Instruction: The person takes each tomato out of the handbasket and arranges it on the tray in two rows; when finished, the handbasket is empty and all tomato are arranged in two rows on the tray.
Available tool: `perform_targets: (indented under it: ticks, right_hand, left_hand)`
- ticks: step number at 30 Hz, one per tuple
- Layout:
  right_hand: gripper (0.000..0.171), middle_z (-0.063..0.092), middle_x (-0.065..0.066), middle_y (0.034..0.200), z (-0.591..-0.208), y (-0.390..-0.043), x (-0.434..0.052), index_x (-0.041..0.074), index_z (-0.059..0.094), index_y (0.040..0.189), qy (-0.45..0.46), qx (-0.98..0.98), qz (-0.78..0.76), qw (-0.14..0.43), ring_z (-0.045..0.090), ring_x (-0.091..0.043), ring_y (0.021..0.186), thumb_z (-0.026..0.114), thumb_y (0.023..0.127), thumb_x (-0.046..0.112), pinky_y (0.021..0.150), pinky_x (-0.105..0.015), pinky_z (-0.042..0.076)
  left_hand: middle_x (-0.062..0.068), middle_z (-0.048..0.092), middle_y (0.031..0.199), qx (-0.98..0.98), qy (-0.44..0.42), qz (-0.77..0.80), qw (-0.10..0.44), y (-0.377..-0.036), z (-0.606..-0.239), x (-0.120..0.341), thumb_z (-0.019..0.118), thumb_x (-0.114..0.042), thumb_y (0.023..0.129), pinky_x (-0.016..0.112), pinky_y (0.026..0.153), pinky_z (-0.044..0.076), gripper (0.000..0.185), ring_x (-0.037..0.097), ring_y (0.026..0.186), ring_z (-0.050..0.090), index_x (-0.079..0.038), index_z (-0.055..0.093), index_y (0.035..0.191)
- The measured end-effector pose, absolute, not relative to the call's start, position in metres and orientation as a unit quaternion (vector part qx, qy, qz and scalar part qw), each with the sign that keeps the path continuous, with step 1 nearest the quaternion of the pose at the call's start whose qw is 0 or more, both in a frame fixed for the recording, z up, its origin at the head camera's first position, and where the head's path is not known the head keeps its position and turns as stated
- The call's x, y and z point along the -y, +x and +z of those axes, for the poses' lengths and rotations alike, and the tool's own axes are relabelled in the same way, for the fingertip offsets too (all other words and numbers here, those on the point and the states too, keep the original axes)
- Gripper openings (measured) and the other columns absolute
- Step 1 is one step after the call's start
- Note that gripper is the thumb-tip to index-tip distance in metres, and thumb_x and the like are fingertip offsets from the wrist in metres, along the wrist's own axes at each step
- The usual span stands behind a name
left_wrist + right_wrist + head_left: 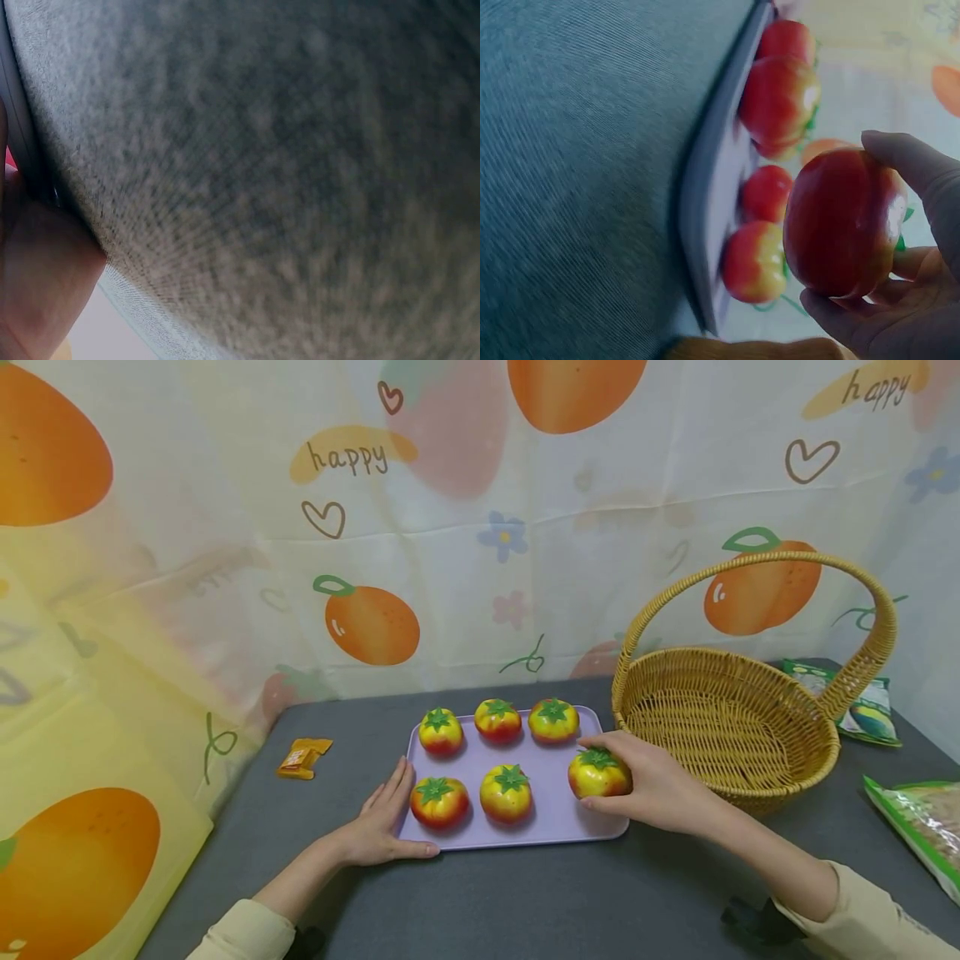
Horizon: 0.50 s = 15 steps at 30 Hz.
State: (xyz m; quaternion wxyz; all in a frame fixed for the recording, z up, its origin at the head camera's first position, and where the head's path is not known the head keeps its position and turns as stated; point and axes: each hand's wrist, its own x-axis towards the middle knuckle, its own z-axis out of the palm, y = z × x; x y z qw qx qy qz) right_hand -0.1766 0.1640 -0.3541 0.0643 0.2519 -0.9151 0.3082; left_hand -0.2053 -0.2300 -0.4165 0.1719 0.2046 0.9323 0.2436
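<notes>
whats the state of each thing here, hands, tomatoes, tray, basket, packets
right hand: grips the front-right tomato at the tray's right edge
left hand: flat, fingers straight against the tray's left edge
lilac tray: flat on the grey table
other five tomatoes: upright on the tray, untouched
wicker basket: upright, nothing visible inside
orange packet: lying left of the tray
green bags: lying right of the basket
</notes>
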Motion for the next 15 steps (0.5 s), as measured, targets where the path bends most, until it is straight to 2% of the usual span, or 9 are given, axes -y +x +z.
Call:
perform_targets:
  ticks: [7, 15]
  right_hand:
    - [0.062, 0.054, 0.006, 0.109, -0.369, -0.181, -0.152, 0.02, 0.054, 0.122, 0.267, 0.909, 0.313, 0.061, 0.052, -0.009, 0.091, 0.08, 0.068, 0.036, 0.079, -0.034, 0.045]
    - [0.067, 0.053, 0.002, 0.115, -0.379, -0.186, -0.142, 0.017, 0.052, 0.126, 0.273, 0.907, 0.318, 0.034, 0.052, -0.01, 0.093, 0.08, 0.067, 0.035, 0.079, -0.033, 0.046]
  left_hand:
    - [0.01, -0.019, 0.152, -0.932, 0.21, 0.243, 0.169, -0.205, -0.416, 0.23, 0.068, -0.06, 0.07, 0.054, 0.106, -0.001, 0.119, 0.03, 0.138, -0.003, -0.009, -0.008, 0.147]
    - [0.009, -0.018, 0.152, -0.931, 0.209, 0.245, 0.17, -0.204, -0.416, 0.23, 0.068, -0.06, 0.07, 0.052, 0.107, -0.002, 0.119, 0.028, 0.139, -0.003, -0.009, -0.008, 0.147]
